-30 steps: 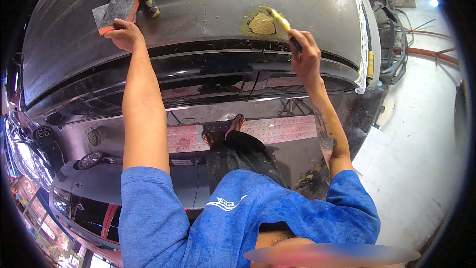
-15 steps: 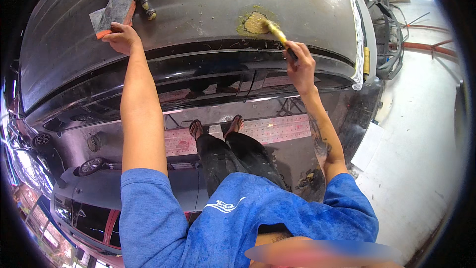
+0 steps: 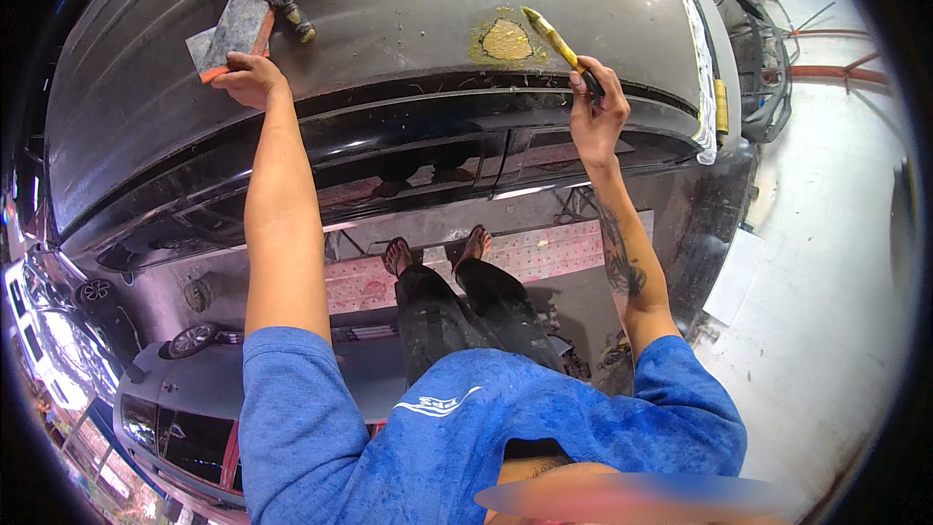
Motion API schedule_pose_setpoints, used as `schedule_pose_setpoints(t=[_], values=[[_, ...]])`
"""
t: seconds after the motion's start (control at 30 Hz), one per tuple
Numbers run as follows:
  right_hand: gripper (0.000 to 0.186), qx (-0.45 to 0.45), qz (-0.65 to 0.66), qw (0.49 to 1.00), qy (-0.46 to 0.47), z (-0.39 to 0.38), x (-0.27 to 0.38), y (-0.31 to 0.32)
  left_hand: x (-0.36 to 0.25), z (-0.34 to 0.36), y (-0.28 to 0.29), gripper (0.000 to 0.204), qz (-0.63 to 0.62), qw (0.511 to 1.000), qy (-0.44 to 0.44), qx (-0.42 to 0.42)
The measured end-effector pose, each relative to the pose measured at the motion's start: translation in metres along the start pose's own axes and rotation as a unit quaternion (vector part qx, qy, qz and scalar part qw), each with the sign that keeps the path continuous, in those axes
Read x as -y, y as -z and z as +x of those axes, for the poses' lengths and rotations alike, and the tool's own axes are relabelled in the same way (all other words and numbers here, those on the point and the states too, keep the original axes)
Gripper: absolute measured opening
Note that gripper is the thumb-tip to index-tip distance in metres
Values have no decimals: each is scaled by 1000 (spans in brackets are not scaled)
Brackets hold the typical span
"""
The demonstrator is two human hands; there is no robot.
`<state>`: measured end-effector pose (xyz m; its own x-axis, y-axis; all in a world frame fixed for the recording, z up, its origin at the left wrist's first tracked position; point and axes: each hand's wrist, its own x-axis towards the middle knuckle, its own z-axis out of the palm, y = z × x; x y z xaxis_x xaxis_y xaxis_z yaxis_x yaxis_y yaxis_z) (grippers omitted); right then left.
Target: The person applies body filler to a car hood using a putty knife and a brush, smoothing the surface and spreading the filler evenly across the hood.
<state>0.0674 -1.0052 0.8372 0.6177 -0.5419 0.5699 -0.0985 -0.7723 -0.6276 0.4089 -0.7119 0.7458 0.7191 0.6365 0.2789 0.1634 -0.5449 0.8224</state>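
My right hand (image 3: 595, 109) grips a thin yellow-bladed spreader (image 3: 554, 39) by its dark handle, with the blade tip lifted beside a yellowish filler patch (image 3: 506, 39) on the dark grey car roof (image 3: 408, 0). My left hand (image 3: 250, 76) rests on the roof at the upper left, fingers on a grey and orange sanding block (image 3: 233, 31) lying on a grey sheet. A small dark tool (image 3: 292, 12) lies just right of the block. My blue sleeves and legs show below.
The glossy black car side (image 3: 408, 151) reflects my feet and the patterned floor mat. A bundle of hoses and cables (image 3: 768, 87) lies at the right. Pale concrete floor (image 3: 836, 282) spreads to the right, with a white sheet (image 3: 734, 277) on it.
My right hand drew back from the filler patch, lifting the spreader blade off it. The left hand stayed on the sanding block. My feet's reflection shifted in the car side.
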Motion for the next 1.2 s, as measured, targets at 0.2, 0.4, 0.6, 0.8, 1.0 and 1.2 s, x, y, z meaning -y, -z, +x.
schedule_pose_setpoints(t=[0.2,0.4,0.6,0.8,1.0,1.2], values=[[22,-88,275,920,-263,8,5,-28,17,19,-1,38,-145,989,21,-15],[20,-82,276,880,-378,19,-18,-44,8,18,48,35,-369,922,79,89],[20,-110,310,877,-350,23,-30,-40,27,8,77,49,-282,955,50,73],[22,-172,347,852,-352,25,-33,-36,44,4,75,41,-330,935,83,98],[21,-151,348,856,-352,25,-28,-30,50,-10,78,41,-345,930,61,114],[19,-129,349,854,-363,18,-24,-28,50,-27,74,39,-377,914,49,140]])
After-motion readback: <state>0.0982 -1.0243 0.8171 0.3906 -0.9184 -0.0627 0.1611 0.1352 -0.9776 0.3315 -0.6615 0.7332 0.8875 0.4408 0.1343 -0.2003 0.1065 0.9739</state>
